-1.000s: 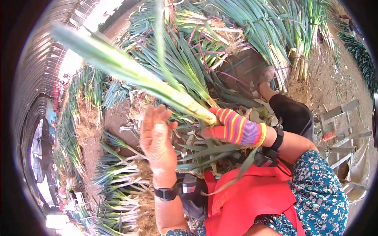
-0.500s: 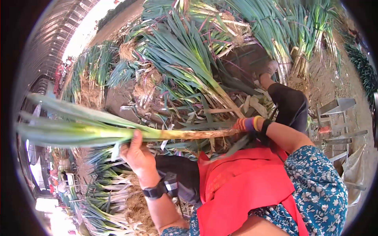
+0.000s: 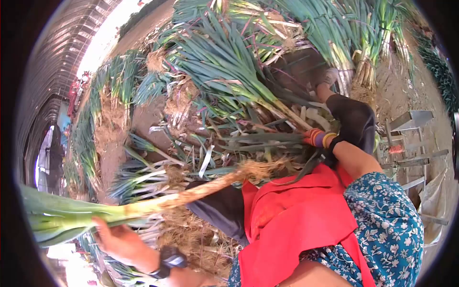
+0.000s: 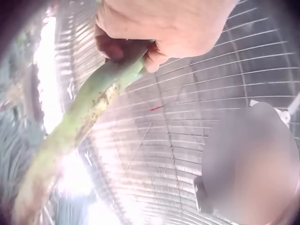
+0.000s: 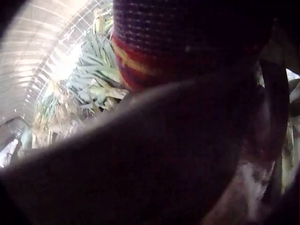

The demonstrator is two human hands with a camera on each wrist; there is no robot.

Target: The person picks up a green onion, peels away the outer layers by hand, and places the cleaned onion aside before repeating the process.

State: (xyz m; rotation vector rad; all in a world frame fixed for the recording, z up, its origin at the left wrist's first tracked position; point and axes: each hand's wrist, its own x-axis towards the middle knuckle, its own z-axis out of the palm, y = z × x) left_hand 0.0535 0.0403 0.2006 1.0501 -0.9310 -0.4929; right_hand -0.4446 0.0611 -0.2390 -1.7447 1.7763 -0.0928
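A long leek with brown roots lies across the lower left of the head view. My bare left hand grips it low on its green part; in the left wrist view the fingers of the left hand curl round the leek stalk. My right hand, in a striped glove, is by the root end of a leek bunch; its fingers are partly hidden. The right wrist view is dark, with the glove at the top and a dark leaf-like shape in front.
Rooted leeks lie beside the left knee, and tied bundles stand at the back. Loose leaves cover the ground between the legs. A metal frame stands at the right. A red apron covers the lap.
The left hand has taken hold of the leek and carried it left and down. The right hand has let go of its root end and moved slightly right and up.
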